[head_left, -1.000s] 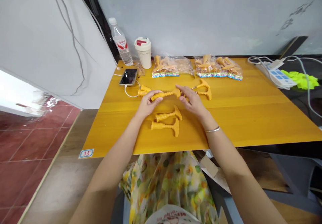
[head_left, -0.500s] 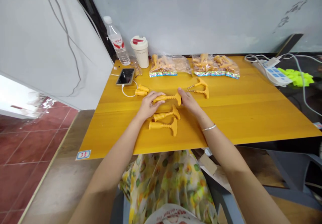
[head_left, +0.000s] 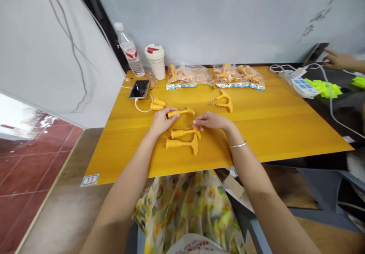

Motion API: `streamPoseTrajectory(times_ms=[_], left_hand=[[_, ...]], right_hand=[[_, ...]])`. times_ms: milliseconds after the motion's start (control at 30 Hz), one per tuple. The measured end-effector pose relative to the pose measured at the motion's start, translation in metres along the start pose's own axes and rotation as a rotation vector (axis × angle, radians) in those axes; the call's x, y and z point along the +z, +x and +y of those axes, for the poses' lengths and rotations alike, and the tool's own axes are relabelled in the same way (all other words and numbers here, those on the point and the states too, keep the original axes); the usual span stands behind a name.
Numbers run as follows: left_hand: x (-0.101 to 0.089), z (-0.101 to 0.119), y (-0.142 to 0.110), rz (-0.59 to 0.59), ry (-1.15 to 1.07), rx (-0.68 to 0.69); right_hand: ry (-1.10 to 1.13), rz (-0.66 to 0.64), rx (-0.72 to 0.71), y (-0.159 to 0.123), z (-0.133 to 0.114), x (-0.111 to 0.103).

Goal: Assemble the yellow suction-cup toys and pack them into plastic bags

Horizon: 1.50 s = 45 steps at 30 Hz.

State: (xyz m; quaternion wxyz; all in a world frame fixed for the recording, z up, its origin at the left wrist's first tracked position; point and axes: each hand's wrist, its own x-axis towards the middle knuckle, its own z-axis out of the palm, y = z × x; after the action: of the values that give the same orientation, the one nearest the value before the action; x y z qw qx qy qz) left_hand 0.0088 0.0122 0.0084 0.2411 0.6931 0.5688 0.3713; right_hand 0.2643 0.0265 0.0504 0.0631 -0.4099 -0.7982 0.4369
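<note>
My left hand point(head_left: 162, 121) is closed around the sleeved shaft of a yellow T-handled corkscrew point(head_left: 182, 111), whose handle points right. My right hand point(head_left: 211, 121) has its fingers bunched, the tips at the upper end of the handle of a second sleeved corkscrew point(head_left: 182, 132). Below that, a third sleeved corkscrew point(head_left: 181, 143) lies alongside, nearer to me. Two corkscrews with bare metal screws point(head_left: 225, 101) lie beyond my right hand. Two loose yellow sleeves point(head_left: 157, 103) rest just beyond my left hand.
Clear bags of yellow corkscrews point(head_left: 238, 77) line the wall beside another bag point(head_left: 184, 77). At back left stand a water bottle point(head_left: 131, 52), a lidded cup point(head_left: 156, 62) and a charging phone point(head_left: 139, 89). A power strip point(head_left: 303, 84) lies right; another person's hand point(head_left: 340, 61) reaches in there.
My right hand has left the handle of the corkscrew in my left hand and come nearer, to the second corkscrew, whose handle has shifted slightly towards me. Another person's hand has appeared at right.
</note>
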Motion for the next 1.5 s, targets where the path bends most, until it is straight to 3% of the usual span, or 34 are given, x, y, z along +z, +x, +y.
streamPoseTrajectory(times_ms=[67,200,267,333,367,433,500,567,633,833,1000,1100,1167,1333,1500], left_hand=[[0.001,-0.002,-0.001,-0.060,-0.002,0.011],[0.002,-0.006,-0.002,-0.224,-0.067,0.092],[0.002,-0.006,-0.002,-0.283,-0.096,0.132],[-0.002,-0.004,-0.002,-0.240,-0.102,0.186],[-0.006,-0.004,-0.001,-0.163,-0.097,0.212],[-0.013,-0.008,0.001,0.107,-0.068,0.214],[-0.021,-0.017,0.005,0.410,-0.014,0.129],[-0.025,-0.028,0.009,0.585,0.060,0.022],[-0.026,-0.038,0.011,0.567,0.147,-0.024],[-0.015,-0.048,0.007,0.337,0.346,-0.044],[-0.016,-0.049,0.005,0.323,0.356,-0.047],[-0.018,-0.045,0.008,0.385,0.222,0.025],[-0.015,-0.038,0.010,0.393,0.045,0.071],[-0.002,-0.018,0.007,0.241,-0.311,0.131],[0.007,-0.008,0.002,0.184,-0.375,0.100]], right_hand=[[-0.003,0.144,0.027,-0.006,0.004,-0.010],[-0.333,0.718,0.343,-0.014,0.018,-0.025],[-0.521,0.813,0.488,-0.016,0.025,-0.027],[-0.630,0.796,0.558,-0.017,0.029,-0.026],[-0.656,0.784,0.581,-0.018,0.031,-0.026],[-0.658,0.792,0.644,-0.019,0.032,-0.025],[-0.603,0.791,0.720,-0.020,0.032,-0.026],[-0.541,0.744,0.774,-0.022,0.031,-0.028],[-0.519,0.691,0.786,-0.022,0.031,-0.029],[-0.551,0.683,0.754,-0.020,0.032,-0.028],[-0.575,0.661,0.707,-0.019,0.036,-0.026],[-0.564,0.659,0.675,-0.017,0.038,-0.025],[-0.533,0.698,0.565,-0.014,0.037,-0.023],[-0.514,0.882,0.218,-0.003,0.018,-0.010],[-0.565,0.886,0.183,0.002,-0.008,0.008]])
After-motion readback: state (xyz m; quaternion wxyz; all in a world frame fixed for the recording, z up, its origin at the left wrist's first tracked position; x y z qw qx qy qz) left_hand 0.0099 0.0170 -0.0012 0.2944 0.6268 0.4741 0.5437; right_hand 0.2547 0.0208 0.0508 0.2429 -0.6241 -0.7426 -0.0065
